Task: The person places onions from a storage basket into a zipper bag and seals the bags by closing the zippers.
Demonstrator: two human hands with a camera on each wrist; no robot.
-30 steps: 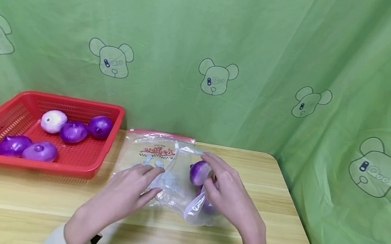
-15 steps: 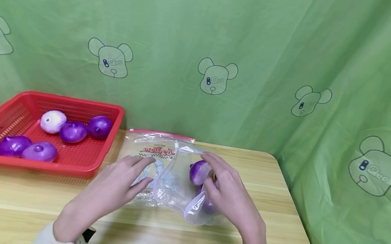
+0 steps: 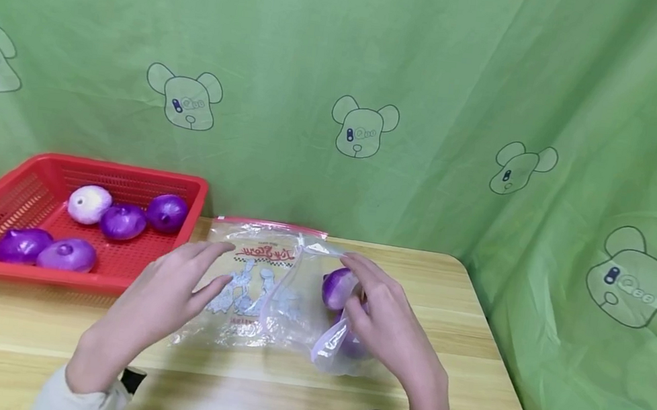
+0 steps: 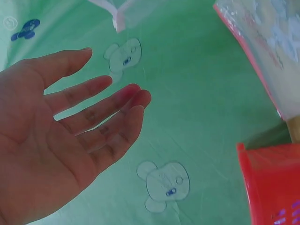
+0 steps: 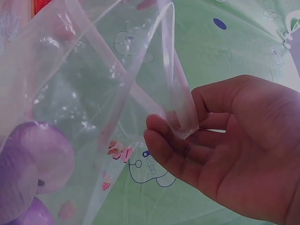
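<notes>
Above the table (image 3: 447, 286), the right hand (image 3: 391, 324) pinches a clear bag (image 3: 309, 324) while the left hand (image 3: 163, 288) hovers relaxed.

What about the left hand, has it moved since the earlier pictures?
Yes: in the head view, the left hand has shifted left, toward the unmoved red basket.

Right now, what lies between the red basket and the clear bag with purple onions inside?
The head view shows a red-edged zip bag with blue figures, partly overlapped by the onion bag; the left hand hovers there too.
</notes>
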